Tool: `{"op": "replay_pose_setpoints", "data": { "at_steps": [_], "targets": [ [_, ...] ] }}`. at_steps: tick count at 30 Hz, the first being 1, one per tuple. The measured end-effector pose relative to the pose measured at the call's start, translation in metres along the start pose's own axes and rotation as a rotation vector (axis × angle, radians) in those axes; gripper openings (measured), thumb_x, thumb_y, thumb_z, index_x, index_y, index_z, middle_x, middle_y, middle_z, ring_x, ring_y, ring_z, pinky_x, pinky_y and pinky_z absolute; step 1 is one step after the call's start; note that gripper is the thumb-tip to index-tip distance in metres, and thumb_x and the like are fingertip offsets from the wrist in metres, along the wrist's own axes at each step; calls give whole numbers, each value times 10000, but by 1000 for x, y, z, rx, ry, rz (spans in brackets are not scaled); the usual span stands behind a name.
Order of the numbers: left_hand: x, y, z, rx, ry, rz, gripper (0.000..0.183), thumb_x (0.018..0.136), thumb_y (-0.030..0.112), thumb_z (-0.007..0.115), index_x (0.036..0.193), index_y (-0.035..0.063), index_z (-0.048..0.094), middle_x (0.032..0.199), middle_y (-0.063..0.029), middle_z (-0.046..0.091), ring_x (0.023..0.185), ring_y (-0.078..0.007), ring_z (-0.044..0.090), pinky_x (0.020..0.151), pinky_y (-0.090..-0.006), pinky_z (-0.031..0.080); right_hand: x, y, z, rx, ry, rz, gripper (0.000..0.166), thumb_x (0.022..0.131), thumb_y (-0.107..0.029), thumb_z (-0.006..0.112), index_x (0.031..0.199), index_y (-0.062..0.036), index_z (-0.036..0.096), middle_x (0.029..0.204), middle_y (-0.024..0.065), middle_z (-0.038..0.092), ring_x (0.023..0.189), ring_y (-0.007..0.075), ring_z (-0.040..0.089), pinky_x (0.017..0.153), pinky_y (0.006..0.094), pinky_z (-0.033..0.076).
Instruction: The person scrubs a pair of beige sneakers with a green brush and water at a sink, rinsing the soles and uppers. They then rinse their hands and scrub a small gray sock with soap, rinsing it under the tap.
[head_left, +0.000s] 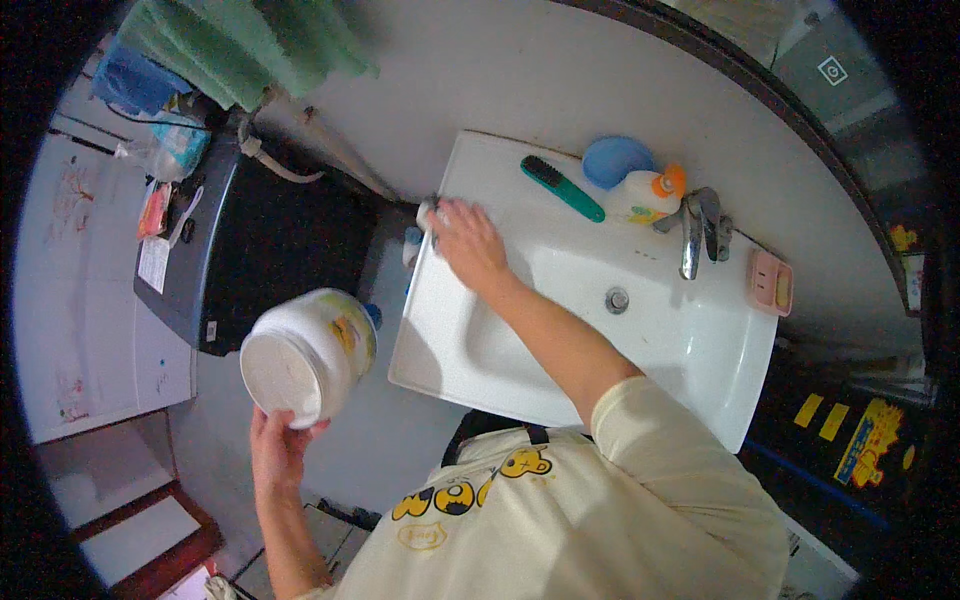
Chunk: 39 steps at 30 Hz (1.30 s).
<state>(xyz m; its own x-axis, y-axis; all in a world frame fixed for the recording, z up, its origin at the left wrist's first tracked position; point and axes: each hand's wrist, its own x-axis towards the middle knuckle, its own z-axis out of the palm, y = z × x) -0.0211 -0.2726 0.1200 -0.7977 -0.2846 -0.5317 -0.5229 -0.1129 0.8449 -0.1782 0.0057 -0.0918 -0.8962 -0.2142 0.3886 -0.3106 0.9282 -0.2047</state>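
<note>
My left hand (281, 442) holds a large white plastic jar (300, 367) by its lower end, to the left of the sink. The jar is tilted, with a round pale end facing me and a coloured label on its far side. My right hand (472, 244) reaches across the white washbasin (431, 315) to its far left corner. Its fingers lie over the rim, against a small whitish thing (426, 214) that is mostly hidden; whether they grip it cannot be told.
On the basin's back ledge lie a green-handled brush (562, 189), a blue bowl (619, 159) and a pump bottle (645, 196), near the chrome faucet (697, 232). A pink soap dish (770, 281) sits at the right edge. A dark appliance (285, 247) stands left; a green towel (247, 45) hangs above.
</note>
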Motion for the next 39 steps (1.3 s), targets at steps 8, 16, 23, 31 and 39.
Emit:
{"op": "replay_pose_setpoints", "data": {
  "at_steps": [8, 16, 23, 31, 39],
  "targets": [
    [-5, -24, 7, -52, -22, -78, 496, 761, 105, 531, 1218, -18, 382, 1104, -182, 537, 864, -315, 619, 603, -342, 580, 31, 49, 24, -114, 168, 349, 457, 804, -196, 546, 1245, -93, 485, 1268, 102, 473, 1168, 272, 433, 967, 407, 370],
    [39, 9, 90, -14, -324, 2, 500, 789, 57, 450, 1270, -36, 348, 1140, -201, 523, 905, -286, 625, 666, -312, 593, -27, 101, -25, -218, 28, 158, 364, 799, -131, 500, 1158, -87, 546, 1174, 108, 522, 1045, 280, 499, 850, 391, 461],
    [120, 15, 202, -50, -587, -74, 386, 863, 66, 393, 1155, -183, 347, 1100, -289, 477, 917, -356, 594, 787, -382, 562, -115, 127, -69, -11, -29, 171, 425, 776, -8, 493, 1181, -125, 544, 1203, 89, 511, 1042, 291, 483, 907, 352, 428],
    [167, 4, 280, 0, -623, -43, 515, 916, 238, 475, 1230, -115, 271, 1226, -331, 342, 863, -349, 596, 770, -376, 560, -230, 127, -67, 445, 78, 723, 392, 842, -42, 500, 1229, -104, 507, 1126, 157, 527, 1027, 323, 500, 898, 374, 406],
    [149, -10, 237, -116, -670, 48, 587, 893, 275, 544, 1311, -44, 282, 1249, -241, 382, 1017, -295, 541, 876, -381, 490, -153, 108, -1, 621, 475, 1090, 401, 853, -189, 535, 1231, -59, 495, 1099, 198, 543, 995, 350, 520, 853, 427, 407]
  ]
}}
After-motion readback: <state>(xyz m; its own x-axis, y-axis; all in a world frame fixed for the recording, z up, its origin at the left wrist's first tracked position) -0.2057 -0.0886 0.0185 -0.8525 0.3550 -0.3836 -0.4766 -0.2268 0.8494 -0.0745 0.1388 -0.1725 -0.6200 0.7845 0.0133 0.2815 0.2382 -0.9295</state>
